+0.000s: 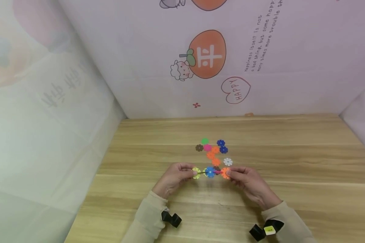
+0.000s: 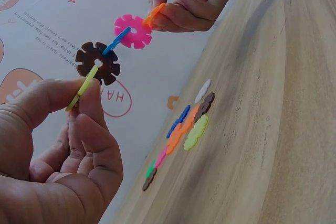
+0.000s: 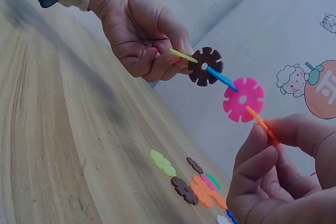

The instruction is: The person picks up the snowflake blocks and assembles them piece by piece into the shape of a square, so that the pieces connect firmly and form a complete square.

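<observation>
Fingers [image 2: 50, 98] pinch both ends of a disc chain [image 1: 210, 172]

From my remote seat I see the left hand [image 1: 174, 177] gripping its yellow disc [image 2: 87, 83] and the right hand [image 1: 250, 184] its orange disc [image 2: 156, 13], thumb and finger closed on each. The chain hangs above the tabletop [image 1: 200, 209], with a brown disc [image 3: 199, 75], blue disc [image 3: 221, 78] and pink disc [image 3: 245, 88] between. I judge that an outward pull or uneven twist could pop a slot joint apart. Dipping low could scatter the loose discs [image 1: 211, 155], just on the far side. I find more room left and right; a cloth wall [image 1: 140, 84] bounds the far edge.
</observation>
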### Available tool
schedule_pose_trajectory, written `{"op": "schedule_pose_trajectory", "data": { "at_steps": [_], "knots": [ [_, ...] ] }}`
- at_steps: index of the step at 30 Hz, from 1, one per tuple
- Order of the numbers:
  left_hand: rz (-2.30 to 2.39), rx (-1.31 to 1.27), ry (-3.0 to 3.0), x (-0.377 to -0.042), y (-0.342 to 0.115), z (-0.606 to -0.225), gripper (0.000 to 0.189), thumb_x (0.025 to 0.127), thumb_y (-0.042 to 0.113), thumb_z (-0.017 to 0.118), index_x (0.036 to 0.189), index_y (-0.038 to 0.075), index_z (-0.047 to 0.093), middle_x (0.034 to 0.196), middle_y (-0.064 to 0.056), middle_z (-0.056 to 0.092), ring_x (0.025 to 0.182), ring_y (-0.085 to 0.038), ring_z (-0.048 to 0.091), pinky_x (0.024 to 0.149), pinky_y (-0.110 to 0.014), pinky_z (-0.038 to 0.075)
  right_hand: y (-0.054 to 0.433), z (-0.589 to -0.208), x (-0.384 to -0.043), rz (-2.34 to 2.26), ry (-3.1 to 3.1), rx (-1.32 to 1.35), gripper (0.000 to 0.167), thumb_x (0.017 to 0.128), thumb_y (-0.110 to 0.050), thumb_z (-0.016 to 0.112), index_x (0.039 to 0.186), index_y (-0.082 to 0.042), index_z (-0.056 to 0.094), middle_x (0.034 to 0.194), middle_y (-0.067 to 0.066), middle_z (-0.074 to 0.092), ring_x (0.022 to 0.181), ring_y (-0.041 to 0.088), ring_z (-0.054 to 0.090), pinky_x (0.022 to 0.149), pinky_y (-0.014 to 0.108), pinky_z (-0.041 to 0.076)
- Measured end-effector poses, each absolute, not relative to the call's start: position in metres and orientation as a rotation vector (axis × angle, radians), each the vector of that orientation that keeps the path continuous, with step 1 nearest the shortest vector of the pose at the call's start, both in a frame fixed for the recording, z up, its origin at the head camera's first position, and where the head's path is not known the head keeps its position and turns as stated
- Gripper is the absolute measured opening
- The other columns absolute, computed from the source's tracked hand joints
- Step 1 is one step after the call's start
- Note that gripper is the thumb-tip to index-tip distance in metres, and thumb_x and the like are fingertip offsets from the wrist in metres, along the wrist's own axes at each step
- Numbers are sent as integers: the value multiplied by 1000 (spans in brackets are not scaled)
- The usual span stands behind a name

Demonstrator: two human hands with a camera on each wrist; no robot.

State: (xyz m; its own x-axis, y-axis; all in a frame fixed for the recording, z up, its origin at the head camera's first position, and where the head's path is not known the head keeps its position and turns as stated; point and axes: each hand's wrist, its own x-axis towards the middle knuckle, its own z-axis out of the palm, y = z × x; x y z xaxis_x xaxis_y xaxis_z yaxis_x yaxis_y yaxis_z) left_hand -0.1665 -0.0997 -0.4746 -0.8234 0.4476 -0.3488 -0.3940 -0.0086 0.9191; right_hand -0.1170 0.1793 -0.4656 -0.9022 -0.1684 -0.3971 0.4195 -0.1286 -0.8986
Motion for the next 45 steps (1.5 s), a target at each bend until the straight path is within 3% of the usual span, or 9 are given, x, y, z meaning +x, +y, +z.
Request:
{"op": "schedule_pose_trajectory", "data": {
  "at_steps": [11, 21, 28, 36, 45],
  "knots": [
    [1879, 36, 1742, -168, -102, -472, 19, 88, 3, 70, 106, -4, 67, 93, -2, 69, 82, -10, 66, 79, -26, 56, 175, -455, -118, -2010, 1896, 236, 12, 93, -17, 69, 101, -10, 71, 87, -5, 68, 79, 12, 60, 70, 26, 52],
    [1764, 159, 1757, -167, -109, -473, 21, 87, 2, 71, 107, -3, 66, 88, -1, 70, 81, -11, 67, 79, -28, 56, 180, -453, -118, -2002, 1842, 118, 12, 93, -15, 68, 104, -9, 69, 94, -4, 67, 83, 12, 61, 76, 27, 54],
    [1603, 292, 1888, -164, -108, -475, 21, 92, 17, 70, 107, 2, 70, 95, -2, 72, 85, -14, 68, 83, -37, 58, 187, -450, -120, -1894, 1869, 34, 19, 92, -18, 69, 107, -7, 69, 94, -5, 68, 87, 12, 62, 76, 27, 53],
    [1381, 419, 2139, -157, -96, -469, 28, 93, 31, 68, 112, 10, 71, 102, -1, 71, 93, -16, 65, 87, -34, 54, 187, -454, -123, -1727, 1977, -115, 26, 92, -22, 70, 108, -2, 70, 92, -2, 69, 80, 17, 59, 67, 30, 50],
    [1426, 427, 2039, -151, -65, -464, 21, 91, 30, 72, 105, 15, 75, 100, 5, 73, 90, -10, 67, 83, -29, 54, 180, -456, -125, -1698, 1978, -180, 31, 92, -22, 71, 110, 3, 69, 101, 3, 72, 94, 17, 66, 85, 35, 56]
  ]
}}
